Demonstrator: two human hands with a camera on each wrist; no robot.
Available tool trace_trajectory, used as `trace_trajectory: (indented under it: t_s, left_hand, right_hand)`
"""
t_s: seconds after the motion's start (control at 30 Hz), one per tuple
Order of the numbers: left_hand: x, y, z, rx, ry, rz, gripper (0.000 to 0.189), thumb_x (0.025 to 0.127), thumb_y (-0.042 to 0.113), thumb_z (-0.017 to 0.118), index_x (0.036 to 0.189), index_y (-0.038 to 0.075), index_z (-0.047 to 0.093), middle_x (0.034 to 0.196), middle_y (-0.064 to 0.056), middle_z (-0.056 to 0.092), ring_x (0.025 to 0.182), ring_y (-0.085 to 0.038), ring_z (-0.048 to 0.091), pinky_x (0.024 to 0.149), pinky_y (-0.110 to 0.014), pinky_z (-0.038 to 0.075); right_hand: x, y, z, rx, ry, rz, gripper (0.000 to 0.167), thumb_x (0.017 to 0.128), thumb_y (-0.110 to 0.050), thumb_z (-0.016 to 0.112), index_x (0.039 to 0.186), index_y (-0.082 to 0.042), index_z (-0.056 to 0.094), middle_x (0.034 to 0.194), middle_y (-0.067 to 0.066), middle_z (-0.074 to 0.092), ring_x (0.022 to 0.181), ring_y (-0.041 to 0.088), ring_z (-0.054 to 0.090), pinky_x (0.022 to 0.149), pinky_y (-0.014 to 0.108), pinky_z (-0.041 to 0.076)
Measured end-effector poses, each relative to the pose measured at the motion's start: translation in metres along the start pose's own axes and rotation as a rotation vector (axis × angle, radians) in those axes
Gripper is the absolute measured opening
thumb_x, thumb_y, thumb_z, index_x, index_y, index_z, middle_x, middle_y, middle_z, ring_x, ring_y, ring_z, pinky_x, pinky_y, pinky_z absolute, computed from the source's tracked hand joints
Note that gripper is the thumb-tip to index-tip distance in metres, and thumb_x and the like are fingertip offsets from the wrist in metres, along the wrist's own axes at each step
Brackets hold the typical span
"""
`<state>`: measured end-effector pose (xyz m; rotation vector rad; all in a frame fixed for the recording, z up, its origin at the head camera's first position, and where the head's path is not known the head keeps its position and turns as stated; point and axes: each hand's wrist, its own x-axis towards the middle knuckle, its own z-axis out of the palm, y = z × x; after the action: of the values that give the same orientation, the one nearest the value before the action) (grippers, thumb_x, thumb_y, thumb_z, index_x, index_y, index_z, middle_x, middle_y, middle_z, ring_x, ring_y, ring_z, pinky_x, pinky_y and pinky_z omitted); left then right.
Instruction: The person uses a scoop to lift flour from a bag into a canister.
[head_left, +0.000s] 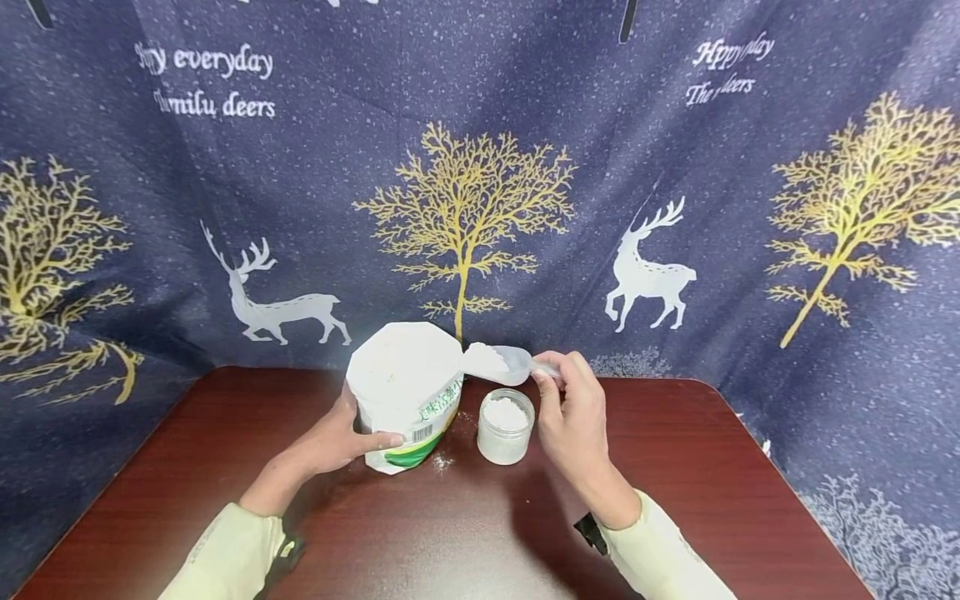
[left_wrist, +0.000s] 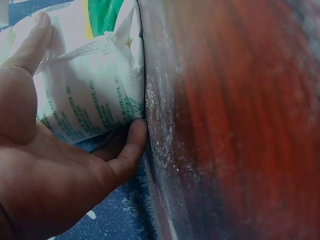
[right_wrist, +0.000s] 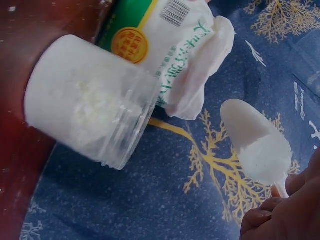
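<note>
My right hand (head_left: 576,417) pinches the handle of a clear plastic scoop (head_left: 516,364) heaped with white powder (head_left: 483,360). The scoop hangs above a clear round jar (head_left: 503,446), its tip beside the mouth of a white bag (head_left: 405,367). Powder fills much of the jar, as the right wrist view also shows. My left hand (head_left: 337,437) grips the bag from its left side, thumb across the front near the barcode. In the left wrist view the fingers of the left hand (left_wrist: 65,170) curl around the lower side of the bag (left_wrist: 85,95), which stands on the table.
Some spilled powder (head_left: 442,462) dusts the reddish-brown table (head_left: 420,533) between the bag and the jar. Behind the table's far edge hangs a dark blue cloth (head_left: 525,75) printed with deer and golden trees.
</note>
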<state>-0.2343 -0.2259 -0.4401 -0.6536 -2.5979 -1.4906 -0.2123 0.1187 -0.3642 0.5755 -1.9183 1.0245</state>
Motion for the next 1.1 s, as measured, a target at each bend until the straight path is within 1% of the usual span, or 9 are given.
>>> trace_trajectory:
  t_s: [0.17,0.3,0.57,0.83,1.1]
  left_hand:
    - [0.0,0.0,0.0,-0.019,0.004,0.008,0.122,0.082,0.027,0.095,0.165,0.022,0.006,0.157,-0.013,0.037,0.147,-0.034,0.036,0.12,-0.068,0.019]
    - [0.0,-0.001,0.001,-0.021,0.005,-0.002,0.122,0.082,0.027,0.095,0.165,0.024,0.005,0.157,-0.012,0.037,0.148,-0.033,0.035,0.121,-0.067,0.018]
    - [-0.002,-0.001,0.001,-0.005,0.008,-0.021,0.122,0.082,0.03,0.095,0.165,0.021,0.006,0.158,-0.014,0.037,0.148,-0.034,0.036,0.122,-0.067,0.019]
    - [-0.001,0.0,0.001,-0.005,0.011,-0.032,0.122,0.081,0.03,0.095,0.164,0.02,0.006,0.157,-0.015,0.037,0.147,-0.034,0.037,0.122,-0.066,0.02]
    - [-0.001,0.001,0.001,0.005,0.013,-0.044,0.122,0.081,0.032,0.095,0.164,0.02,0.007,0.157,-0.015,0.036,0.147,-0.034,0.037,0.122,-0.066,0.021]
  right_hand:
    - [-0.006,0.007,-0.008,-0.015,-0.011,0.025,0.014,0.096,0.003,0.072,0.108,-0.005,0.075,0.078,0.001,0.051,0.069,0.013,0.043,0.061,0.022,0.034]
    - [-0.009,0.011,-0.015,-0.017,-0.014,0.028,0.015,0.095,0.005,0.072,0.108,-0.004,0.074,0.078,0.001,0.05,0.07,0.012,0.042,0.061,0.023,0.034]
    - [-0.014,0.011,-0.028,-0.02,-0.044,0.059,0.014,0.096,0.004,0.071,0.109,-0.003,0.074,0.079,0.001,0.05,0.071,0.012,0.043,0.063,0.022,0.034]
    - [-0.019,0.02,-0.034,-0.044,-0.031,0.026,0.017,0.094,0.008,0.071,0.107,-0.003,0.073,0.079,-0.001,0.051,0.07,0.009,0.042,0.061,0.02,0.034]
    - [-0.021,0.027,-0.04,-0.05,-0.034,0.01,0.021,0.093,0.01,0.073,0.108,-0.006,0.074,0.079,-0.003,0.05,0.071,0.009,0.042,0.061,0.02,0.033]
